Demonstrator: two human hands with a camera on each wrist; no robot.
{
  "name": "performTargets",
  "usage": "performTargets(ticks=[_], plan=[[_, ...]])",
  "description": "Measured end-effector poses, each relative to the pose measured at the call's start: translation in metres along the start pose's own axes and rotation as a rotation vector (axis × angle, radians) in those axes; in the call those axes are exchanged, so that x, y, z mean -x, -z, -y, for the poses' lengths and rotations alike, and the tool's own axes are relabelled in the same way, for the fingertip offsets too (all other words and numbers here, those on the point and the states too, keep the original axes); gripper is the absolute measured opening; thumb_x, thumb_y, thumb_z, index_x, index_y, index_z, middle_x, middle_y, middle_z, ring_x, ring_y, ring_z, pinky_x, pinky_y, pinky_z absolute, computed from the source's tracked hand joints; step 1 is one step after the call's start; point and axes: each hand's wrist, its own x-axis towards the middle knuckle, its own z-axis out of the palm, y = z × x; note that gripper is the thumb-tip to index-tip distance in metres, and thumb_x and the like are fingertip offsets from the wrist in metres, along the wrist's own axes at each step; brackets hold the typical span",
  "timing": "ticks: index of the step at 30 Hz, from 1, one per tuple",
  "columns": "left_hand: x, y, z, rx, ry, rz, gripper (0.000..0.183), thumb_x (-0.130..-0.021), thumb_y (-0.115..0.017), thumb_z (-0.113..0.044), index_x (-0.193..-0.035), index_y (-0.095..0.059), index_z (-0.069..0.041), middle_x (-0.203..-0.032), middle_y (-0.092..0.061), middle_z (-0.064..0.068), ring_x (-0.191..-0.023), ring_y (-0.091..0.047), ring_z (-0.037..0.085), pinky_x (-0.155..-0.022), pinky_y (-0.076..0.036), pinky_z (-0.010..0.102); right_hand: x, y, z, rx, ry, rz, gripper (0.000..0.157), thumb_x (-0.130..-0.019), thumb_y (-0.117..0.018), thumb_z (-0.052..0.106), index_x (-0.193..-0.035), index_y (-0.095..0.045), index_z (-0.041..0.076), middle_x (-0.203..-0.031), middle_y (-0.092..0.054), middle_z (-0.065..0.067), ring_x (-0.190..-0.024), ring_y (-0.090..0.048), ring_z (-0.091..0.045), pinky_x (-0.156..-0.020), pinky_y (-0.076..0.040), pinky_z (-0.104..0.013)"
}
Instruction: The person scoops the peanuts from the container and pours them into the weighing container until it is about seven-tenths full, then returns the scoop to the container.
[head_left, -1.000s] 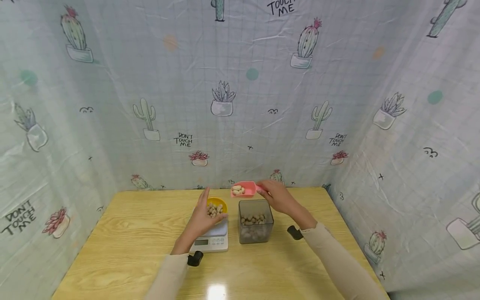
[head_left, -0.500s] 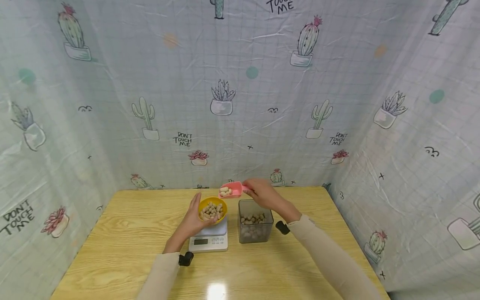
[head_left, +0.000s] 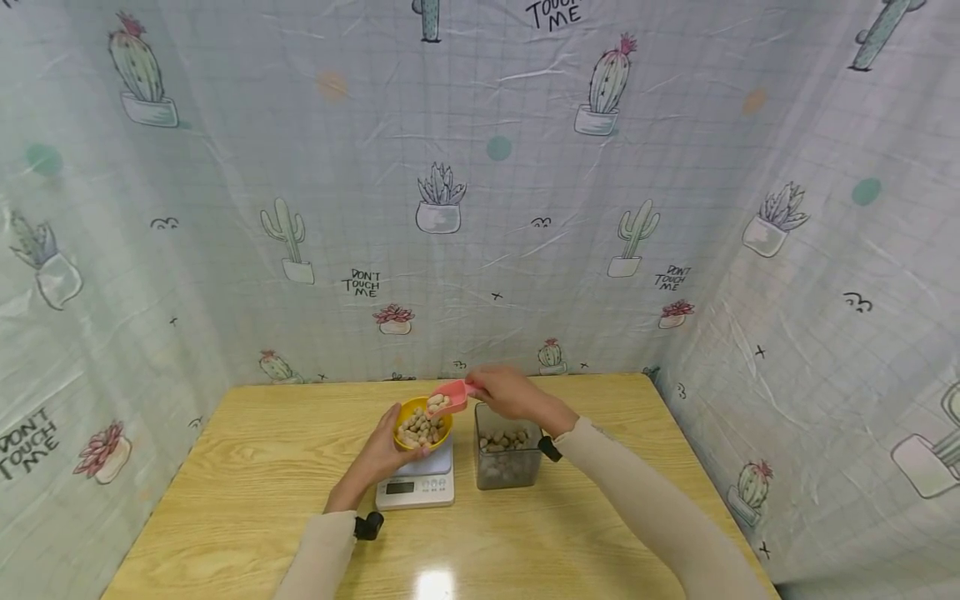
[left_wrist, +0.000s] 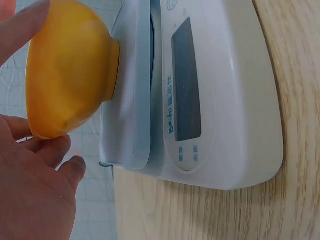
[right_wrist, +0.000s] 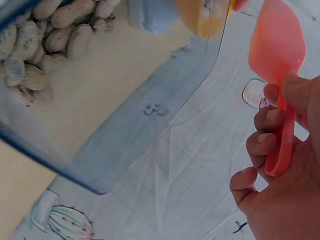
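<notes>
My left hand (head_left: 379,453) holds a yellow bowl (left_wrist: 70,65) of peanuts (head_left: 421,428) between thumb and fingers at its sides. The bowl sits on the platform of a white kitchen scale (head_left: 416,493); its display (left_wrist: 186,82) looks dark. In my right hand (head_left: 512,393) is a pink scoop (head_left: 453,395), gripped by the handle, with fingers wrapped round it in the right wrist view. Tilted toward the bowl, the scoop has its front end over the rim and carries a few peanuts.
Right of the scale stands a clear grey bin (head_left: 507,473), partly filled with peanuts (right_wrist: 55,37), its walls rising below my right forearm. The wooden table (head_left: 285,467) meets a patterned curtain (head_left: 480,325) at its back edge.
The right hand has moved left with the scoop, from behind the bin to above the bowl, and the scoop has tipped. My left hand has moved slightly left and down onto the bowl.
</notes>
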Motion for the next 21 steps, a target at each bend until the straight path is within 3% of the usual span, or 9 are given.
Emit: performTargets(ticks=[8, 14, 21], plan=[[0.004, -0.003, 0.001, 0.009, 0.01, 0.0, 0.112, -0.079, -0.082, -0.04, -0.157, -0.013, 0.001, -0.162, -0.014, 0.025, -0.148, -0.019, 0.047, -0.117, -0.023, 0.062, -0.018, -0.004, 0.012, 0.155, 0.023, 0.084, 0.017, -0.102, -0.053, 0.03, -0.107, -0.066, 0.02, -0.096, -0.07, 0.004, -0.083, -0.063, -0.015, -0.074, -0.05, -0.032], [0.006, -0.006, 0.003, 0.011, 0.014, 0.001, 0.113, -0.078, -0.082, -0.042, -0.157, -0.013, 0.0, -0.163, -0.015, 0.023, -0.148, -0.021, 0.046, -0.116, -0.025, 0.062, -0.025, 0.002, 0.023, 0.251, -0.008, 0.15, 0.017, -0.1, -0.057, 0.032, -0.11, -0.068, 0.023, -0.099, -0.071, 0.004, -0.088, -0.066, -0.015, -0.076, -0.052, -0.034], [0.009, -0.006, 0.004, 0.005, -0.015, -0.015, 0.113, -0.078, -0.083, -0.041, -0.156, -0.013, 0.001, -0.163, -0.014, 0.023, -0.148, -0.021, 0.045, -0.117, -0.025, 0.061, -0.014, 0.024, 0.026, 0.311, 0.014, 0.088, 0.015, -0.099, -0.059, 0.03, -0.106, -0.068, 0.021, -0.093, -0.07, 0.001, -0.085, -0.066, -0.018, -0.078, -0.054, -0.037]])
